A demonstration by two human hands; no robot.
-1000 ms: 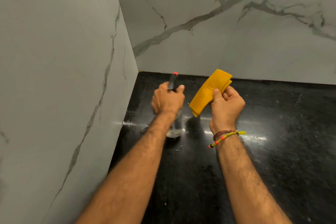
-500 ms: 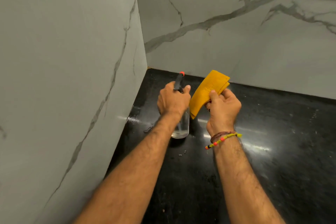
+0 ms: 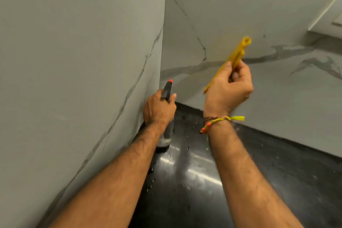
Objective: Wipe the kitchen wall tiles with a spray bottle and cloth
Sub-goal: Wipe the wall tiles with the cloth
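My left hand (image 3: 158, 108) grips the black trigger head of a clear spray bottle (image 3: 166, 131) with a red nozzle tip, close to the corner where the two marble-look tiled walls meet. The bottle's base is at or just above the black countertop (image 3: 194, 181); I cannot tell whether it touches. My right hand (image 3: 228, 89) is raised in front of the back wall tiles (image 3: 268, 15) and pinches a folded yellow cloth (image 3: 233, 57), seen edge-on and pointing up and to the right. The cloth is apart from the wall.
The left wall tiles (image 3: 74, 61) stand very close beside my left forearm. The glossy countertop carries scattered water droplets. A ledge or cabinet underside (image 3: 329, 26) juts out at the upper right. A beaded thread bracelet (image 3: 218, 121) circles my right wrist.
My right hand has lifted the yellow cloth up in front of the back wall. The view has tilted up and left, and my left hand with the bottle sits nearer the corner.
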